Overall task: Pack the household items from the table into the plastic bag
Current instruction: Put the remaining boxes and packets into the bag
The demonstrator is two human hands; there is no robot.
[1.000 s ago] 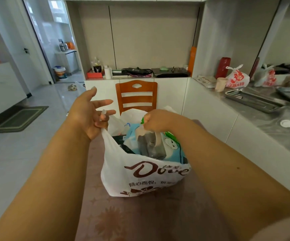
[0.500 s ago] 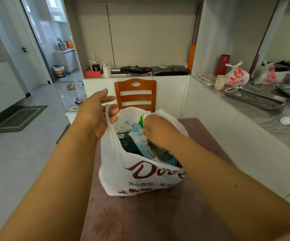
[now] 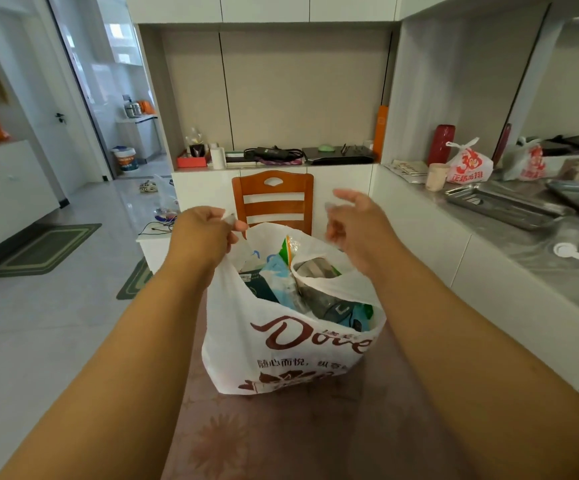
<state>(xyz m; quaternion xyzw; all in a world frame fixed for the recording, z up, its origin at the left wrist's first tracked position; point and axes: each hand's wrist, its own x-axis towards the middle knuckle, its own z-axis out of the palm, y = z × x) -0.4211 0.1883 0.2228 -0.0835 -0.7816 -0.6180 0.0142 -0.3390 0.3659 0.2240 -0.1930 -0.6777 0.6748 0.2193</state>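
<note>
We see a kitchen-dining room with pale floor tiles, white cabinets and a grey counter [image 3: 537, 244] along the right. In the foreground lies the table [image 3: 281, 438], covered in a mauve floral cloth, with a wooden chair [image 3: 273, 199] at its far end. On the table stands the white plastic bag [image 3: 281, 355], upright, its long axis vertical and its mouth opening upward toward us; the printed side faces the camera. Inside we make out a dark box [image 3: 264, 289], a blue-and-white packet [image 3: 279, 275] and a grey item under clear film [image 3: 319, 292], its nature unclear in this view. Our left hand [image 3: 205, 233] is closed in a fist around the bag's left handle, pulling it up. Our right hand [image 3: 357, 223] hovers above the right handle loop with fingers loosely spread, apparently gripping nothing.
</note>
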